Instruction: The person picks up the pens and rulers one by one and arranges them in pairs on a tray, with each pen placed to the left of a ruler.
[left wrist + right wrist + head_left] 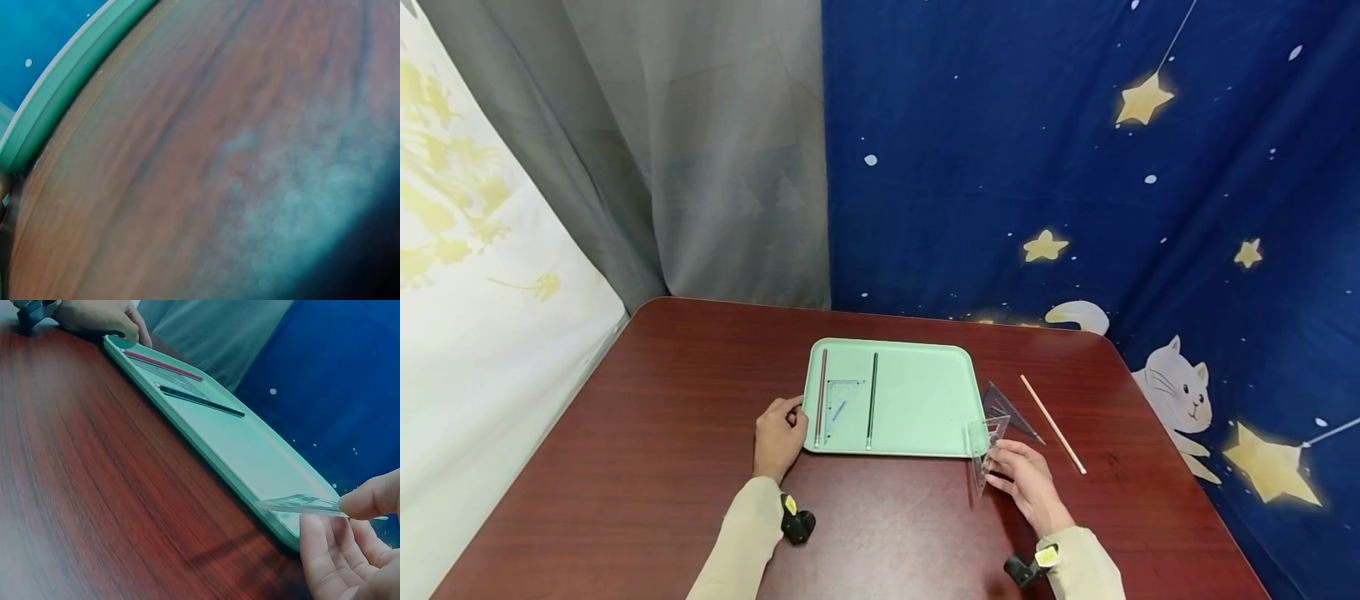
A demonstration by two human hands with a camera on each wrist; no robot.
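- I can read no text, brand or number anywhere.
- The yellow labels (pixel 791 505) (pixel 1047 557) on my wrist cameras (pixel 797 527) (pixel 1021 572) are too small to make out.
- Blue markings (pixel 840 411) on the set square (pixel 838 402) in the tray (pixel 921 400) are illegible to me.

The objects are carried by a reddish-brown surface (pixel 647 467), by which a dark streaked wood grain is shown; its far corners are rounded, and light is reflected in front of the tray. On it a pale green tray (pixel 925 400) is laid flat, its long sides set across. Just beside the tray's right edge a transparent triangle (pixel 1012 417) is placed, and beyond it a pale pencil (pixel 1052 425) is laid aslant.
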